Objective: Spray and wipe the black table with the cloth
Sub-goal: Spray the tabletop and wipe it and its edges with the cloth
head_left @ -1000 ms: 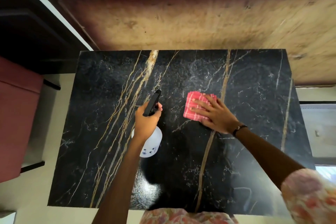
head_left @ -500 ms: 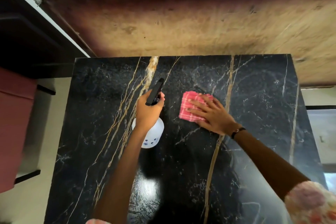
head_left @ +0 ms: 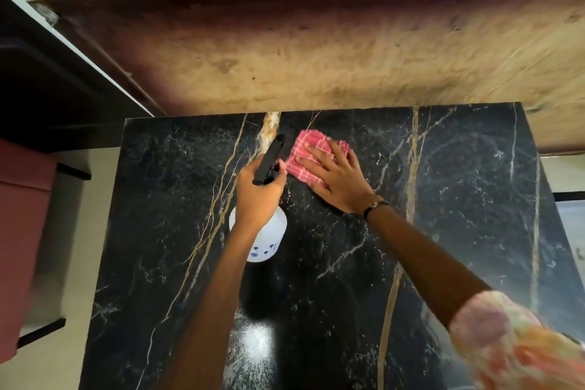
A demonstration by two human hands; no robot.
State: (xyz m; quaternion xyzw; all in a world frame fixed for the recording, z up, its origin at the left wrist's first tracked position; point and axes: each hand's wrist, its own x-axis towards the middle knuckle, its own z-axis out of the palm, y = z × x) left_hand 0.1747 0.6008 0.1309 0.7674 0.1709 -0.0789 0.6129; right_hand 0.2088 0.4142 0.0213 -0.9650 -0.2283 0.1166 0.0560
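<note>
The black marble table (head_left: 459, 199) with gold and white veins fills the lower view. My left hand (head_left: 258, 191) grips a white spray bottle (head_left: 262, 241) by its black trigger head (head_left: 269, 160), held above the table's middle with the nozzle pointing toward the far edge. My right hand (head_left: 338, 180) lies flat, fingers spread, pressing a pink checked cloth (head_left: 308, 152) onto the table near its far edge. The cloth sits just right of the nozzle, partly covered by my fingers.
A brown wooden surface (head_left: 316, 57) runs along the table's far edge. A red cabinet (head_left: 22, 231) and a dark shelf (head_left: 47, 89) stand at the left, with pale floor (head_left: 63, 247) between them and the table. A bright glare patch (head_left: 253, 345) shines on the near tabletop.
My right hand has slid the cloth away from me, toward the table's far edge. My left hand with the bottle has moved the same way, staying just left of the cloth.
</note>
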